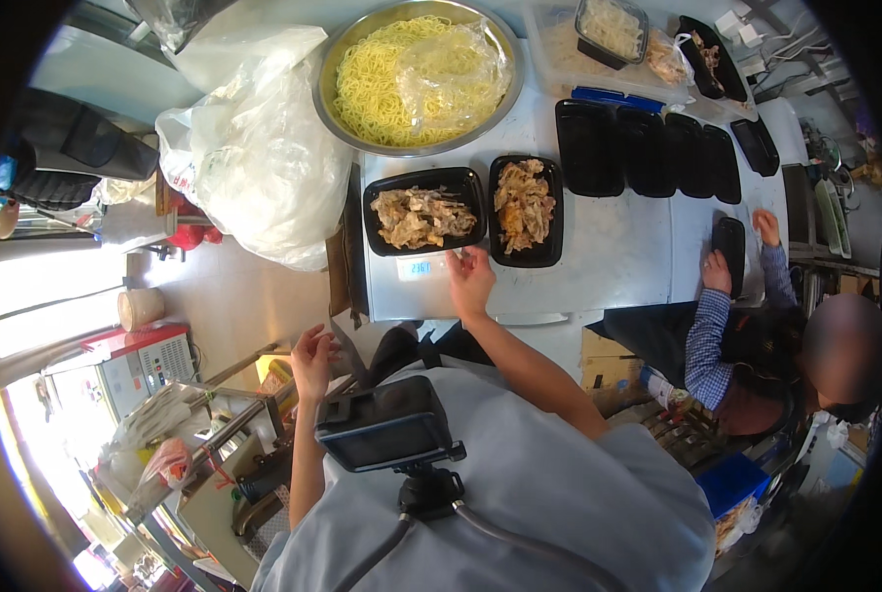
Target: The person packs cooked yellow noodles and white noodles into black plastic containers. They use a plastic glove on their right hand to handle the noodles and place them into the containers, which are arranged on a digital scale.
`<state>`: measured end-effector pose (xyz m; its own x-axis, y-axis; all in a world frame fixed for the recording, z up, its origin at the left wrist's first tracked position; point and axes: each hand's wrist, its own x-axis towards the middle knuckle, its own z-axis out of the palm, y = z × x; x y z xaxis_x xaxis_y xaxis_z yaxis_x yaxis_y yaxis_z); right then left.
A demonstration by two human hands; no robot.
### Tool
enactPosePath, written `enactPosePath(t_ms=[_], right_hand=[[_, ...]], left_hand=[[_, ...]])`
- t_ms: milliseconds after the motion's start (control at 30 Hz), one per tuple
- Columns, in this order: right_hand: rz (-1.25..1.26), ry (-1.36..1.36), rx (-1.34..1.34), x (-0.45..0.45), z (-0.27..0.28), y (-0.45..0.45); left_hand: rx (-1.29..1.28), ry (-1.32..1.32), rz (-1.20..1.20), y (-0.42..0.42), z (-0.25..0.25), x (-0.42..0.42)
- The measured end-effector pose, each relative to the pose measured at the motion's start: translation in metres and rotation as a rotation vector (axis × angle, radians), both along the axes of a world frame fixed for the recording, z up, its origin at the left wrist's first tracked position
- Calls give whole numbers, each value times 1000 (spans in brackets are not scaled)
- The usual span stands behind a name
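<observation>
My right hand point(472, 283) is over the table at the near right corner of a black plastic tray point(381, 243) of cooked meat pieces point(422, 216). Its fingers are bent and apart with nothing visible between them; whether the tips touch the tray is unclear. That tray sits on a digital scale, whose lit display point(415, 268) shows in front. To its right, a second black tray point(533, 257) holds similar browned meat pieces point(524, 206). My left hand point(313, 362) hangs off the table's near left side, empty, fingers loosely curled.
A steel bowl point(327, 111) of yellow noodles stands behind the trays. Several empty black trays point(591, 152) lie right of them. Further right, a co-worker's hand point(717, 274) touches another black container point(728, 244). A large translucent plastic bag point(263, 170) bulges at the table's left edge.
</observation>
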<state>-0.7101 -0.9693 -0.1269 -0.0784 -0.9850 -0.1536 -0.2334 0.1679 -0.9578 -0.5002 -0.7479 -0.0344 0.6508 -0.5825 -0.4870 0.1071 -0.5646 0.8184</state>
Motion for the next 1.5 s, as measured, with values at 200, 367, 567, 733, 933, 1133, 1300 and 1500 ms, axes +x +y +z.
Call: enactPosePath(t_ms=[200, 367, 567, 733, 933, 1133, 1300, 1500], right_hand=[[-7, 129, -70, 2, -12, -4], [69, 289, -225, -4, -8, -9], [138, 263, -319, -48, 34, -10], [-88, 362, -650, -155, 139, -157], [-518, 555, -1137, -266, 303, -400], [-357, 1179, -538, -357, 316, -604], [-180, 1182, -845, -270, 282, -608], [848, 357, -640, -22, 248, -346]], left_hand=[[34, -54, -59, -5, 5, -9], [48, -105, -171, -31, 11, -6], [-18, -187, -347, -72, -1, -4], [-73, -360, -638, -98, -15, -25], [120, -624, -1127, -141, -28, -94], [266, -671, -1227, -153, -34, -130], [384, -674, -1183, -161, -42, -144], [452, -711, -1225, -172, -40, -149]])
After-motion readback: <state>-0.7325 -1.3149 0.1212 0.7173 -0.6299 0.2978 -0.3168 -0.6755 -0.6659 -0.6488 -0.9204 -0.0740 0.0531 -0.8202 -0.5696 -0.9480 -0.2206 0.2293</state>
